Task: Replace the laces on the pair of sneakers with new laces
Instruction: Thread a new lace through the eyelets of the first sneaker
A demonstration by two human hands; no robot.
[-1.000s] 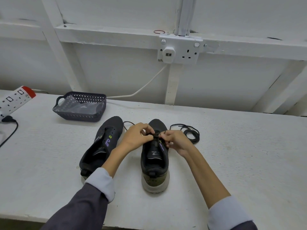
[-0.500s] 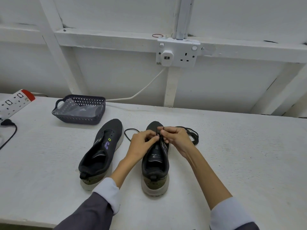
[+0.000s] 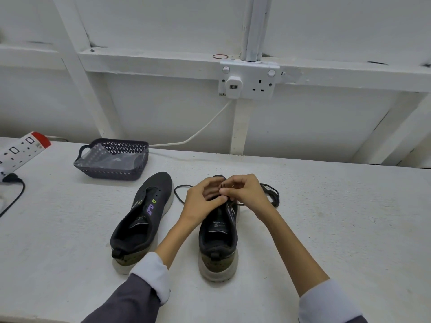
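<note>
Two dark sneakers stand side by side on the white worktop (image 3: 338, 217), heels toward the person and toes toward the wall; the left sneaker (image 3: 142, 220) has no lace in its holes and leans a little to one side; the right sneaker (image 3: 218, 241) stands straight, and both hands are together over its front part. The right hand (image 3: 245, 194) has its fingers curled and pinches a bit of the black lace (image 3: 271, 194) between thumb and fingertips; the left hand (image 3: 203, 201) is touching it, with fingers curled too, and it looks to be pinching the same lace, though its fingers hide the spot. The rest of the lace lies on the worktop; one loop sticks out to the left of the hands, between the two toes, and a bundle of loops lies just beside the right sneaker on its far side. A dark basket (image 3: 140, 170) with a clear plastic bag (image 3: 109, 158) in it sits behind the left sneaker, near the wall; a white power strip (image 3: 22, 149) with a red end lies at the far left edge. On the wall a white socket (image 3: 249, 81) holds a white plug, and a white cable (image 3: 205, 129) runs down from it to the worktop behind the basket.
</note>
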